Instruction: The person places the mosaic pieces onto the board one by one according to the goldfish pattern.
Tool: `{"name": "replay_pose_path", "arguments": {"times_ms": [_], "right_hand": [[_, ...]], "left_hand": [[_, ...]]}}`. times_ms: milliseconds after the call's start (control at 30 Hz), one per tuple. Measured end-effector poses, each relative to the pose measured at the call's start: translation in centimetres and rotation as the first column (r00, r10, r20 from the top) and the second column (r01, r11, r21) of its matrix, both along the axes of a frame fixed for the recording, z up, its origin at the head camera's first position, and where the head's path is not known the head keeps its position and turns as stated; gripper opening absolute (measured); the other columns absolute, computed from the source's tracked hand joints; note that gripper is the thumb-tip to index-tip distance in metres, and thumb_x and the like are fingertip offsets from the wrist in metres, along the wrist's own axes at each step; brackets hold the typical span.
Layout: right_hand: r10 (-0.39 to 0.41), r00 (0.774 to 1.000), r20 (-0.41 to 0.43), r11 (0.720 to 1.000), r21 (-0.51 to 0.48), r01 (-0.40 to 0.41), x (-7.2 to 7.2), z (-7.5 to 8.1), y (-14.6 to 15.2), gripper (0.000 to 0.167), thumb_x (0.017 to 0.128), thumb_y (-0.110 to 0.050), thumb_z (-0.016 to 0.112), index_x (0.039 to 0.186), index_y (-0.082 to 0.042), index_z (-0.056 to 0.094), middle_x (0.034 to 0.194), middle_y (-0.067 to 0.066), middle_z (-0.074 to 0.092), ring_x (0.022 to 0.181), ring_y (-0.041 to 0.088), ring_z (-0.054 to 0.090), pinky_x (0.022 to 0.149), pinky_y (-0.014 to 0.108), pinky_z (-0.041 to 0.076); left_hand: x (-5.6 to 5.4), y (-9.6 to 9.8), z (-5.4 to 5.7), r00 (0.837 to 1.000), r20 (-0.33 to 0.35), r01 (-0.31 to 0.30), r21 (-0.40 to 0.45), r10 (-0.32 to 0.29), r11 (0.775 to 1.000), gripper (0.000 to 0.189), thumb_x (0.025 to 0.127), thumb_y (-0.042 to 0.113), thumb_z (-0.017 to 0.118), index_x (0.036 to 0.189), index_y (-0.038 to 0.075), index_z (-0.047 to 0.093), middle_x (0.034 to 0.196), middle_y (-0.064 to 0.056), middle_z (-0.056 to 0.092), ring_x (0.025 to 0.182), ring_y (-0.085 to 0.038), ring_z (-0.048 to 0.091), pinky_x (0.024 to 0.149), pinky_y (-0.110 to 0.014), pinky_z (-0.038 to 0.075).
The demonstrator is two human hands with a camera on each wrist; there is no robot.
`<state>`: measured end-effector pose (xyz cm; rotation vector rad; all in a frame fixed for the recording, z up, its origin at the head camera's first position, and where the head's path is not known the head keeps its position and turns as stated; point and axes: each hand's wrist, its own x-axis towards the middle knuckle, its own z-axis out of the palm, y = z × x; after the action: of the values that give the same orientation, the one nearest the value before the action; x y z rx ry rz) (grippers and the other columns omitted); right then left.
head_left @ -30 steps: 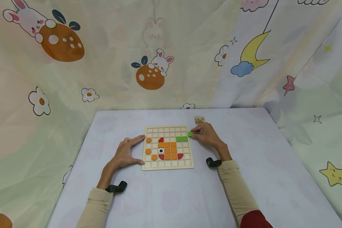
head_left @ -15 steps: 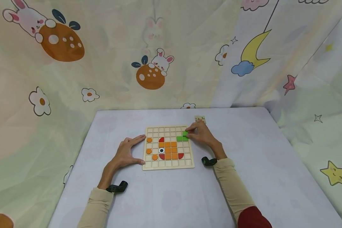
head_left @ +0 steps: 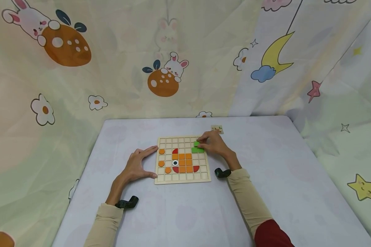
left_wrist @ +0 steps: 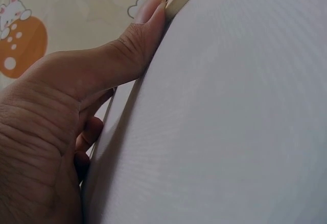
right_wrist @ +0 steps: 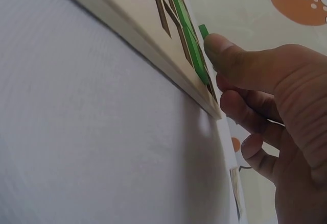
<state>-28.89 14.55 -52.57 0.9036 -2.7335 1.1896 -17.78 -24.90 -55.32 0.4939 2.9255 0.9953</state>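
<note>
A wooden grid board (head_left: 182, 178) lies on the table with orange, red and green pieces in its cells. My right hand (head_left: 215, 142) pinches a green square tile (head_left: 196, 144) over the upper right cells, just behind two green tiles (head_left: 197, 150) set side by side. In the right wrist view the pinched tile (right_wrist: 203, 30) shows past the thumb tip, above the board. Along the board's left edge rests my left hand (head_left: 136, 166), thumb and fingers spread, touching the rim. An eye tile (head_left: 175, 163) sits among orange squares (head_left: 185, 163) and red quarter-round pieces (head_left: 196, 168).
A small pattern card (head_left: 217, 129) lies behind the board, close to my right hand. Several orange round pieces (head_left: 161, 164) sit in the board's left columns. The table (head_left: 179, 212) has a white cover, and a printed cloth (head_left: 120, 82) hangs behind it.
My right hand has moved left with the green tile, from beyond the board's right edge to over the upper right cells. My left hand has stayed at the left edge.
</note>
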Motion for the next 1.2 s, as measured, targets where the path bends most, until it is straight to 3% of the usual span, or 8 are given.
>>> {"name": "replay_pose_path", "arguments": {"times_ms": [300, 433, 567, 800, 933, 1033, 1133, 1200], "right_hand": [[0.022, 1.0, 0.008, 1.0, 0.008, -0.022, -0.12, -0.02, -0.44, 0.023, 0.086, -0.008, 0.093, 0.106, -0.001, 0.085, 0.089, 0.009, 0.081, 0.083, 0.02, 0.073, 0.118, 0.072, 0.035], [0.028, 0.999, 0.023, 0.999, 0.016, -0.028, -0.15, -0.06, -0.6, 0.022, 0.087, -0.008, 0.092, 0.108, -0.001, 0.085, 0.092, 0.009, 0.082, 0.083, 0.019, 0.072, 0.089, 0.048, 0.058], [0.025, 0.999, 0.029, 0.999, 0.03, -0.026, -0.23, -0.12, -0.75, 0.023, 0.088, -0.01, 0.092, 0.108, -0.003, 0.085, 0.094, 0.009, 0.082, 0.083, 0.017, 0.071, 0.079, 0.035, 0.058], [0.015, 0.999, 0.038, 1.0, 0.017, -0.016, -0.09, 0.39, -0.59, 0.022, 0.09, -0.011, 0.09, 0.11, -0.001, 0.085, 0.095, 0.01, 0.082, 0.086, 0.021, 0.073, 0.087, 0.049, 0.06], [0.007, 1.0, 0.02, 1.0, 0.002, -0.007, 0.0, 0.52, -0.39, 0.018, 0.09, -0.01, 0.09, 0.107, -0.003, 0.086, 0.093, 0.009, 0.082, 0.085, 0.022, 0.074, 0.118, 0.07, 0.039], [0.007, 1.0, 0.011, 1.0, 0.003, -0.007, 0.0, 0.48, -0.4, 0.016, 0.09, -0.009, 0.09, 0.104, -0.004, 0.086, 0.091, 0.008, 0.082, 0.085, 0.021, 0.074, 0.12, 0.07, 0.037], [0.01, 1.0, 0.016, 1.0, 0.014, -0.01, -0.08, 0.33, -0.51, 0.015, 0.09, -0.009, 0.09, 0.104, -0.004, 0.086, 0.093, 0.008, 0.082, 0.084, 0.019, 0.074, 0.098, 0.051, 0.057], [0.013, 1.0, 0.018, 1.0, 0.019, -0.013, -0.1, 0.28, -0.59, 0.015, 0.09, -0.008, 0.09, 0.104, -0.004, 0.086, 0.093, 0.008, 0.082, 0.084, 0.018, 0.073, 0.083, 0.042, 0.061]], "left_hand": [[0.11, 0.0, 0.04, 1.0, 0.009, -0.003, 0.013, 0.002, 1.0, 0.123, 0.058, 0.059, 0.104, 0.165, 0.029, 0.05, 0.172, 0.0, 0.05, 0.113, -0.023, 0.048, 0.099, -0.048, 0.035], [0.17, 0.04, 0.11, 1.0, 0.01, -0.003, 0.005, 0.003, 1.0, 0.123, 0.059, 0.06, 0.103, 0.166, 0.029, 0.05, 0.172, -0.001, 0.05, 0.114, -0.023, 0.049, 0.099, -0.048, 0.035], [0.19, 0.1, 0.2, 1.0, 0.006, -0.004, 0.002, 0.004, 1.0, 0.123, 0.06, 0.06, 0.103, 0.166, 0.029, 0.05, 0.172, 0.0, 0.05, 0.114, -0.023, 0.049, 0.098, -0.047, 0.035], [0.2, 0.03, 0.26, 1.0, -0.007, -0.005, 0.004, 0.005, 1.0, 0.124, 0.058, 0.058, 0.104, 0.165, 0.028, 0.05, 0.172, -0.001, 0.05, 0.114, -0.023, 0.05, 0.098, -0.047, 0.036], [0.22, -0.01, 0.24, 1.0, -0.009, -0.007, 0.005, 0.007, 1.0, 0.124, 0.057, 0.058, 0.104, 0.165, 0.028, 0.05, 0.172, -0.001, 0.051, 0.114, -0.022, 0.05, 0.099, -0.048, 0.036], [0.22, 0.0, 0.21, 1.0, -0.003, -0.008, 0.007, 0.008, 1.0, 0.124, 0.058, 0.059, 0.104, 0.165, 0.028, 0.05, 0.172, 0.0, 0.05, 0.114, -0.022, 0.049, 0.1, -0.048, 0.036], [0.21, 0.02, 0.23, 1.0, 0.001, -0.006, 0.008, 0.006, 1.0, 0.124, 0.058, 0.059, 0.104, 0.165, 0.028, 0.05, 0.172, 0.0, 0.05, 0.114, -0.022, 0.049, 0.1, -0.048, 0.036], [0.18, 0.0, 0.26, 1.0, -0.001, -0.004, 0.007, 0.004, 1.0, 0.124, 0.058, 0.059, 0.104, 0.165, 0.028, 0.05, 0.172, 0.0, 0.05, 0.114, -0.022, 0.049, 0.099, -0.048, 0.036]]}}
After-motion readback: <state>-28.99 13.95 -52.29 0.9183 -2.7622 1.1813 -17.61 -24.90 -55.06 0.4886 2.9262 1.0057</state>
